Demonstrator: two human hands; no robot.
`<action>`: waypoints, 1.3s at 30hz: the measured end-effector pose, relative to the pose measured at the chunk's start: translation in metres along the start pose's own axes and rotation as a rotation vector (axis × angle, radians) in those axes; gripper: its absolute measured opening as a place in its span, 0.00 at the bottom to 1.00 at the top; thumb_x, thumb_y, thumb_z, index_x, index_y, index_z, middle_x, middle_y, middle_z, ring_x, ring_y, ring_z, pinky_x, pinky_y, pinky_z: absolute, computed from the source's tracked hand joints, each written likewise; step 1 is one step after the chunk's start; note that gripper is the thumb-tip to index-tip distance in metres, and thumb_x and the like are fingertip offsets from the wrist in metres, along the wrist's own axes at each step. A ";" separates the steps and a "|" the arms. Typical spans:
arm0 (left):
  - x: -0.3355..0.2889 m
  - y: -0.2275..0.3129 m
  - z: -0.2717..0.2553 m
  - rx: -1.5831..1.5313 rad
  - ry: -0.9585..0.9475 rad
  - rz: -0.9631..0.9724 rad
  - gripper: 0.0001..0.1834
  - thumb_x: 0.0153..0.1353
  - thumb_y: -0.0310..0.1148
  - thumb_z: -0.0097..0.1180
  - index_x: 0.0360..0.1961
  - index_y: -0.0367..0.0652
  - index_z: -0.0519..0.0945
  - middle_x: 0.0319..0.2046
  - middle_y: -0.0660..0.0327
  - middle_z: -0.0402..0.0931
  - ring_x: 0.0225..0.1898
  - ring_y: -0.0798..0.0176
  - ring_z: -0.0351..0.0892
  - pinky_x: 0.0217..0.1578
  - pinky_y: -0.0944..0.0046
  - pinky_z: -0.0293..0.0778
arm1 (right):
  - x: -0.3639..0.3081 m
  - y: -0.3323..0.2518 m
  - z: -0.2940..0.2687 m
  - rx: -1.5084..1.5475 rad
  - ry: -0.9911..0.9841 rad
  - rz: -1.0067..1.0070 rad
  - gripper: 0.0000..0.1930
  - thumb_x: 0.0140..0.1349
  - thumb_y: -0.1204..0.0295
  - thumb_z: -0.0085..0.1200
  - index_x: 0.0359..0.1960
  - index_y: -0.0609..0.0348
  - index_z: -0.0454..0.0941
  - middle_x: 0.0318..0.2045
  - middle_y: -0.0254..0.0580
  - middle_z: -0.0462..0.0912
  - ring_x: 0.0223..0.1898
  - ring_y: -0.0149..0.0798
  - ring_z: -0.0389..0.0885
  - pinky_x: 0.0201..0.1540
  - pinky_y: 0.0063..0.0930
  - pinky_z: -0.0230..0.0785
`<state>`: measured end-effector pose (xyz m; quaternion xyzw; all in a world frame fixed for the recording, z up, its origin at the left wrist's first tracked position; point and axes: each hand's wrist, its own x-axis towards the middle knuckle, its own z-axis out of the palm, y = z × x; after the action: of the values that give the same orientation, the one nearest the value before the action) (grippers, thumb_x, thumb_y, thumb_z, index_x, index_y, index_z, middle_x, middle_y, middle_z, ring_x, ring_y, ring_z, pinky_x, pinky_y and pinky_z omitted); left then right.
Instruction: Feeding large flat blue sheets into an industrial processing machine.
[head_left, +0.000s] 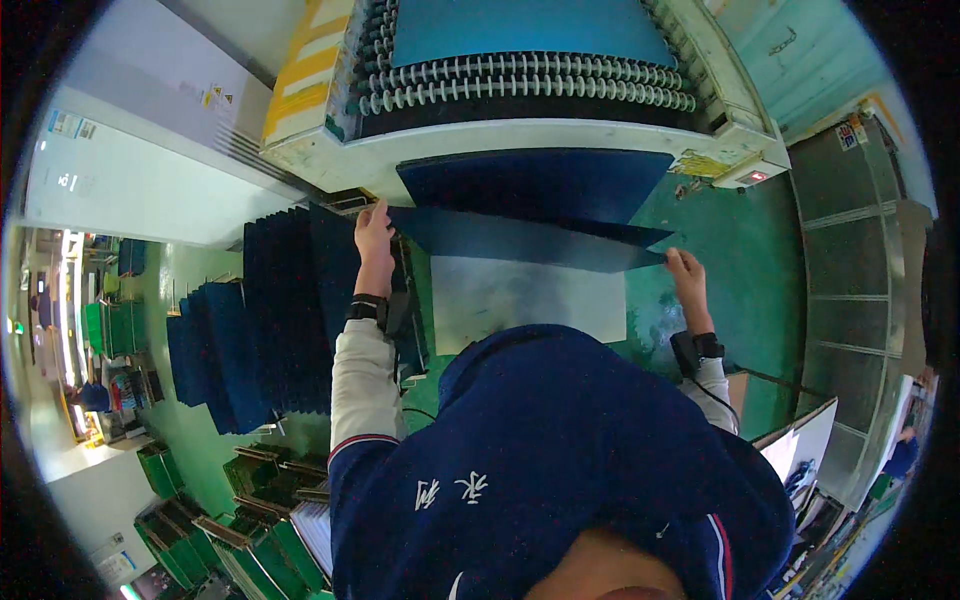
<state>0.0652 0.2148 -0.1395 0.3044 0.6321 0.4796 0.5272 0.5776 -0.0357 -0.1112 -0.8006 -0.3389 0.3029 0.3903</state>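
A thin dark blue panel stretches between my two hands, tilted, in front of the roller machine. My left hand is closed at its left end, fingers pointing up. At the right end, my right hand pinches the corner. Just behind it, another dark panel leans against the machine's front, its lower part overlapped by the held one. A pale flat sheet lies below, partly covered by my body.
The conveyor machine has rows of white rollers with a bright blue panel on them. Racked dark panels stand close on my left. Green racks are at lower left, a grey metal cabinet at right.
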 end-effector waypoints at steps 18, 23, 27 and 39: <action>-0.042 0.016 0.014 -0.119 -0.071 0.027 0.15 0.60 0.39 0.61 0.43 0.44 0.75 0.25 0.70 0.69 0.26 0.74 0.68 0.27 0.70 0.64 | -0.031 -0.091 0.132 -0.920 -0.505 -0.563 0.07 0.53 0.67 0.54 0.29 0.52 0.83 0.29 0.45 0.84 0.34 0.49 0.85 0.33 0.46 0.77; -0.019 0.006 -0.018 -0.067 -0.161 0.024 0.12 0.63 0.41 0.57 0.36 0.44 0.72 0.26 0.66 0.69 0.29 0.70 0.69 0.30 0.66 0.66 | -0.030 -0.096 0.145 -0.783 -0.524 -0.702 0.06 0.47 0.71 0.57 0.27 0.54 0.82 0.28 0.46 0.84 0.34 0.50 0.84 0.33 0.45 0.76; -0.007 0.010 -0.019 -0.040 -0.217 -0.049 0.13 0.64 0.42 0.56 0.37 0.45 0.71 0.28 0.66 0.70 0.31 0.67 0.71 0.32 0.65 0.67 | -0.035 -0.102 0.120 -0.878 -0.546 -0.662 0.06 0.50 0.67 0.57 0.29 0.53 0.81 0.27 0.42 0.83 0.34 0.48 0.83 0.33 0.44 0.74; 0.046 -0.005 0.025 0.156 -0.205 0.008 0.22 0.62 0.44 0.59 0.51 0.46 0.68 0.39 0.64 0.70 0.36 0.63 0.72 0.29 0.63 0.68 | -0.041 -0.056 0.077 -0.833 -0.590 -0.510 0.08 0.52 0.65 0.56 0.32 0.52 0.82 0.30 0.43 0.83 0.36 0.51 0.82 0.35 0.47 0.74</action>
<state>0.0779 0.2616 -0.1608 0.3946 0.6090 0.3972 0.5619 0.4789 -0.0096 -0.0953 -0.6613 -0.7070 0.2504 -0.0086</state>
